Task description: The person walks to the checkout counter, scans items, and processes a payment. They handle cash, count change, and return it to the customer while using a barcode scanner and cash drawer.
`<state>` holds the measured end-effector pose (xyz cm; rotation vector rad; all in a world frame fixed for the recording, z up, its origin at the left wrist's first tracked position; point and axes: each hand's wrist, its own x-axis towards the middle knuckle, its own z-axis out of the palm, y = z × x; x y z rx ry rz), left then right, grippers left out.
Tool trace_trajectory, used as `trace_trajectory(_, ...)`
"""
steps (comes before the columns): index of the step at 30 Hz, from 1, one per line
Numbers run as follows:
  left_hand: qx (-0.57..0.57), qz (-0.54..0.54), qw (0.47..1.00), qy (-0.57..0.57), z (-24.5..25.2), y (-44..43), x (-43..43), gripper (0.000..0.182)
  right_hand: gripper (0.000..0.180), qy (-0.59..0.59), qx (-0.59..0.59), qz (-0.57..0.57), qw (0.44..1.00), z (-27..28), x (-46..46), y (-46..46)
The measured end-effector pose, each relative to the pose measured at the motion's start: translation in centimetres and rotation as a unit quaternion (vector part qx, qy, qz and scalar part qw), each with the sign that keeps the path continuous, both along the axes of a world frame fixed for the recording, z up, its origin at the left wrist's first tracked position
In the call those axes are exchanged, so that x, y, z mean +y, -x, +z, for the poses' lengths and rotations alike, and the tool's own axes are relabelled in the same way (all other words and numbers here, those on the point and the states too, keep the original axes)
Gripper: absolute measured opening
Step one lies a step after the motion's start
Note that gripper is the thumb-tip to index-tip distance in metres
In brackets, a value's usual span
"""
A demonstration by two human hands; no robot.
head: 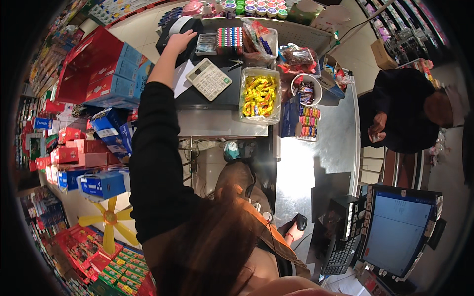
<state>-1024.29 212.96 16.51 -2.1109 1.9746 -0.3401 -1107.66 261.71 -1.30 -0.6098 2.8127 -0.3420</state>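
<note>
My left hand (183,40) is stretched out over a black receipt printer (164,43), just beside a white paper strip (180,25) that curls out of its top. Whether the fingers pinch the paper is not clear. A handheld barcode scanner (302,222) is held in my right hand (294,234), above the metal counter (296,177); a red bracelet circles that wrist. A beige calculator (209,79) lies on the dark desk, with a white sheet (182,77) beside it. Right of the calculator is a clear tub (276,117) of yellow-wrapped sweets.
A monitor (395,229) and a keyboard (340,255) stand at the lower right. Across the counter stands a person in dark clothes (403,111), hands together. A white bucket (317,88) and a box of small colourful packs (229,40) hold goods. Red and blue cartons (122,74) are stacked left.
</note>
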Motion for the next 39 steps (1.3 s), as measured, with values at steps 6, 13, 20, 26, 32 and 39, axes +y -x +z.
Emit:
trace_trajectory(6, 0.056, -0.009, 0.996, 0.065, 1.1, -2.8, -0.1, 0.064, 0.058, 0.01, -0.066, -0.046, 0.997, 1.0, -0.7, -0.4)
trace_trajectory(13, -0.016, -0.025, 0.992, 0.126, 0.5, -11.1, 4.2, 0.004, 0.051, -0.049, -0.071, -0.112, 0.99, 2.0, -1.4, -0.8)
trace_trajectory(20, -0.118, 0.018, 0.965, 0.232, 6.2, -3.2, 11.2, 0.018, 0.051, -0.033, -0.062, -0.109, 0.992, 2.9, -1.3, -1.4)
trace_trajectory(26, 0.343, -0.042, 0.909, 0.234, 2.4, 26.1, 17.2, 0.02, 0.05, -0.006, -0.067, -0.11, 0.992, 2.4, -1.1, -0.7)
trace_trajectory(32, 0.575, -0.265, 0.762, -0.136, 2.5, 57.6, 27.7, 0.013, 0.076, 0.035, -0.154, -0.075, 0.985, 2.4, -0.2, 0.4)
trace_trajectory(39, 0.691, -0.36, 0.532, -0.332, 5.1, 67.7, 27.6, 0.02, 0.058, 0.454, -0.376, -0.017, 0.807, 13.1, -2.3, -1.6)
